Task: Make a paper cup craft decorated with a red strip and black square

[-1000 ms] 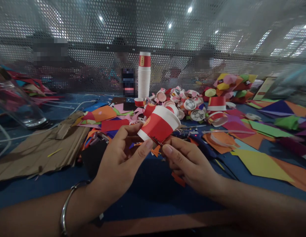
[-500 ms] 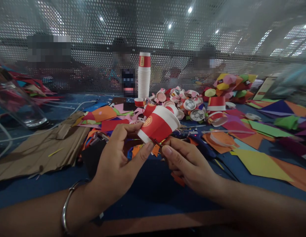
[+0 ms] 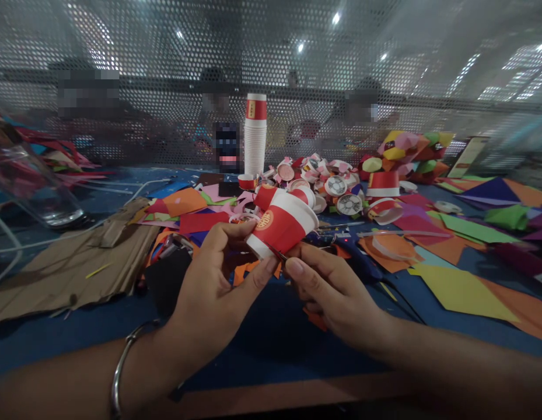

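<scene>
A red and white paper cup (image 3: 288, 226) is tilted in front of me, its wide rim up to the right and its base down to the left. My left hand (image 3: 213, 291) grips it near the base, thumb below and fingers on the far side. Pinched in my right hand (image 3: 336, 286) is a thin, dark, pointed tool (image 3: 279, 255) whose tip touches the cup's lower side. My fingers hide most of this tool, so its kind does not show. Right behind the held cup, another red and white cup (image 3: 265, 196) is partly covered.
A tall stack of paper cups (image 3: 255, 146) stands at the back, beside a heap of cut cup pieces (image 3: 323, 175). Brown cardboard (image 3: 69, 262) lies left, near a clear glass vessel (image 3: 47, 181). Yellow paper (image 3: 463, 291) and other coloured sheets spread right. People sit behind a perforated screen (image 3: 165, 105).
The cup has turned slightly in my left hand, with its base a little further right and lower. The tool's tip has shifted slightly along its side.
</scene>
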Motion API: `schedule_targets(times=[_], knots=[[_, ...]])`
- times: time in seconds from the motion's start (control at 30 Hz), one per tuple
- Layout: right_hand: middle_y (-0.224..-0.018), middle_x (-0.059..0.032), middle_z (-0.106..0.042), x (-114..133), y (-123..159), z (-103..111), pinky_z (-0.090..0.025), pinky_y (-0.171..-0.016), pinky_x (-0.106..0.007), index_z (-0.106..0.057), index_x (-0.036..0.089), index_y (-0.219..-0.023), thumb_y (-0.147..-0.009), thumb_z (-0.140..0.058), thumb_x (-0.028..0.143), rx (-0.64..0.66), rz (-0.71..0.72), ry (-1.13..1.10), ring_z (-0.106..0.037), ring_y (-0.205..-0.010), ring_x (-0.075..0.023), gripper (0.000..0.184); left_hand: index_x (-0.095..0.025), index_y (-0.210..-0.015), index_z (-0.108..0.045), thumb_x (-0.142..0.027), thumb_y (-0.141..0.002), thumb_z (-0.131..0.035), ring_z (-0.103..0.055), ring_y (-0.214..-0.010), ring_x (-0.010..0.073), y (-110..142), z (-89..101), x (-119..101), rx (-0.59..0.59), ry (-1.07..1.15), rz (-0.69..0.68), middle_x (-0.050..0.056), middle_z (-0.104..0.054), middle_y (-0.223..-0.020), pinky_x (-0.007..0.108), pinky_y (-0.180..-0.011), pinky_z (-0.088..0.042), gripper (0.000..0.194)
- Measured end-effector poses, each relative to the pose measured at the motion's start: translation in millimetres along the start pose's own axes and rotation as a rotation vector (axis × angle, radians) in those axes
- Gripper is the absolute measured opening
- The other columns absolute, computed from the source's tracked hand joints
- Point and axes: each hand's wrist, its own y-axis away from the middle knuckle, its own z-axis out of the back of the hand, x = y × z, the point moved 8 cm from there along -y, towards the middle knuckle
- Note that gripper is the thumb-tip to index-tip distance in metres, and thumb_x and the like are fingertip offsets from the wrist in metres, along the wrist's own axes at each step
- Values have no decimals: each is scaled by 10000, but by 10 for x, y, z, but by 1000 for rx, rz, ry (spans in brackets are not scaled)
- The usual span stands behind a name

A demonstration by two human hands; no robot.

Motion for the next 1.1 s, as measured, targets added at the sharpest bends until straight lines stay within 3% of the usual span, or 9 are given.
schedule_targets(times=[0.17, 0.27, 0.37, 0.77, 0.93, 1.1], knots=[[-645, 87, -341, 2, -11, 18, -220, -449, -227, -578, 213, -902, -1038, -582, 552, -16, 14, 25, -250, -507, -71, 365, -211, -1311, -576, -377, -873, -840, -706, -1179, 237, -26, -5, 26, -8, 75, 57, 94, -701, -1332, 363, -993, -595, 538], [-641, 87, -334, 7, -27, 31, -235, -454, -230, -602, 210, -927, -1034, -583, 557, -26, 16, 35, -261, -514, -78, 364, -222, -1352, -562, -423, -865, -844, -724, -1122, 235, -45, -43, 130, 13, 186, 181, 88, -733, -1281, 374, -971, -596, 598], [-635, 94, -313, 23, -35, 30, -223, -450, -231, -633, 202, -978, -1037, -577, 555, -18, 18, 42, -231, -510, -77, 363, -212, -1337, -603, -442, -913, -795, -705, -1172, 232, -44, -119, 219, 81, 281, 280, 82, -749, -1271, 383, -1065, -544, 520], [-644, 88, -338, 34, -48, -2, -217, -448, -230, -599, 216, -925, -985, -654, 580, -8, -23, -62, -242, -518, -75, 374, -192, -1284, -647, -381, -897, -823, -756, -1119, 231, -61, -63, 91, 61, 210, 148, 91, -786, -1235, 353, -992, -610, 465], [-615, 112, -274, -36, -22, -16, -161, -410, -225, -581, 216, -938, -974, -652, 615, 7, -96, -84, -184, -476, -61, 407, -180, -1301, -637, -371, -900, -815, -770, -1107, 241, -45, -87, 67, 86, 187, 145, 108, -780, -1263, 359, -971, -633, 479], [-605, 116, -257, -23, -5, -24, -178, -411, -227, -602, 215, -997, -992, -640, 590, 18, -71, -83, -184, -471, -66, 377, -166, -1315, -628, -342, -895, -821, -771, -1108, 233, -43, -78, 58, 85, 177, 149, 103, -785, -1253, 346, -979, -632, 495]])
